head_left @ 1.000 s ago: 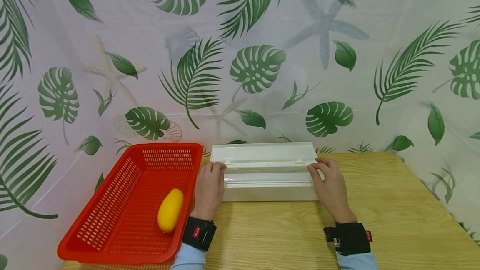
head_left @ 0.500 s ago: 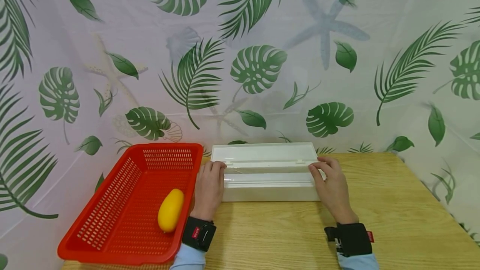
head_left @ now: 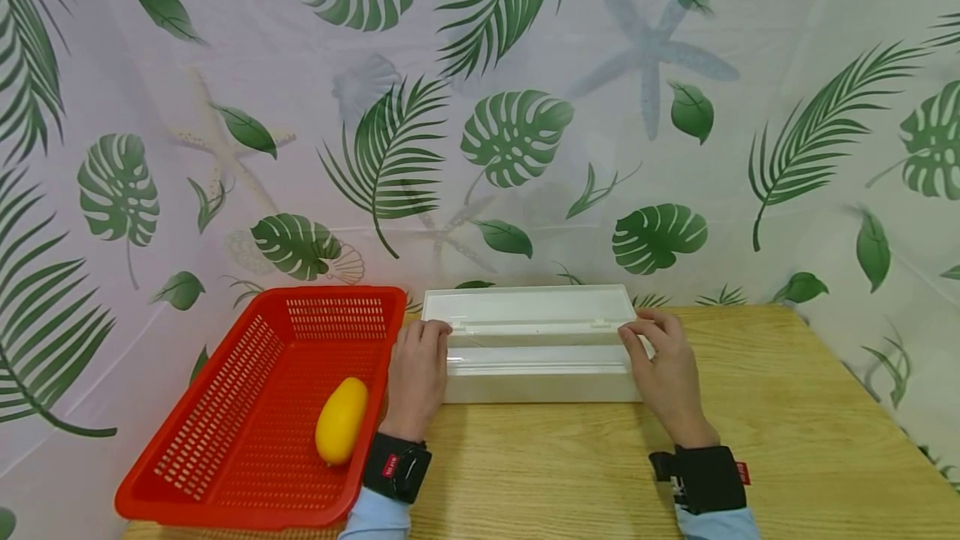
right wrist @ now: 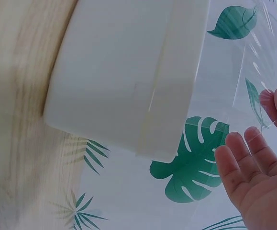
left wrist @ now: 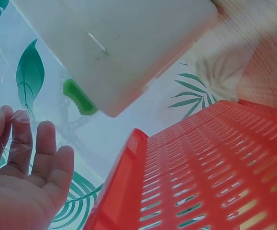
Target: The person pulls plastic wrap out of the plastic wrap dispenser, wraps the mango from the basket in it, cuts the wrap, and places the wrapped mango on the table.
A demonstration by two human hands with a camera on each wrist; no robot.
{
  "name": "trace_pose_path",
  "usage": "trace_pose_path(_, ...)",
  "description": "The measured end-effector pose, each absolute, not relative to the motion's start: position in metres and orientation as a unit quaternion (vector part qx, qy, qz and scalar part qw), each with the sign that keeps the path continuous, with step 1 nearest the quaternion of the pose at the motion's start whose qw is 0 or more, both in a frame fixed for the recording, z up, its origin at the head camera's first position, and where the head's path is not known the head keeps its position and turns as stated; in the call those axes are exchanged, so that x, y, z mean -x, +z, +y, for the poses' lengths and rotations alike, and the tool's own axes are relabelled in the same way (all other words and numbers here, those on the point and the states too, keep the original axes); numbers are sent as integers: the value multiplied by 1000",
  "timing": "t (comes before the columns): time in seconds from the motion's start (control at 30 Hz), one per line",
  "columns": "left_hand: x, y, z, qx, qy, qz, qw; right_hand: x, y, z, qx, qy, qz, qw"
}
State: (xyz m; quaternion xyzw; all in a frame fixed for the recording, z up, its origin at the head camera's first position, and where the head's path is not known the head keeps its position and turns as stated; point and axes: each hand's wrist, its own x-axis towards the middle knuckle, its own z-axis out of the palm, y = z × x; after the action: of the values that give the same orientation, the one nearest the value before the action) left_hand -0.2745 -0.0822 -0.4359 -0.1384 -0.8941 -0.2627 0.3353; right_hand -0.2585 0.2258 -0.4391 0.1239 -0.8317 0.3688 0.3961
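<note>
A long white cling film dispenser box (head_left: pixel 540 388) stands on the table with its lid (head_left: pixel 528 304) tipped back. Clear cling film (right wrist: pixel 259 60) stretches above it, faint in the head view. At the box's left end my left hand (head_left: pixel 416 377) pinches one side of the film between thumb and forefinger. My right hand (head_left: pixel 667 377) pinches the other side at the right end, its remaining fingers loosely spread in the right wrist view. A green tab (left wrist: pixel 79 97) sticks out from the box in the left wrist view.
Left of the box, close against my left forearm, stands a red perforated plastic basket (head_left: pixel 240 515). A yellow mango-like fruit (head_left: pixel 341 422) lies inside it. The wooden table (head_left: pixel 810 440) backs onto a leaf-patterned cloth (head_left: pixel 525 40).
Both hands stay nearly still at the box ends, keeping the film pinched. The right hand has shifted very slightly to the right. Box, basket and fruit have not moved.
</note>
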Motion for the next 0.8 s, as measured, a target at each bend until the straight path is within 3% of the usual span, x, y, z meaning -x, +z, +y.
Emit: trace_pose_path(0.8,272,-429,-82,138,-262,-890,347,257,-431,226,-132,350,-826,422)
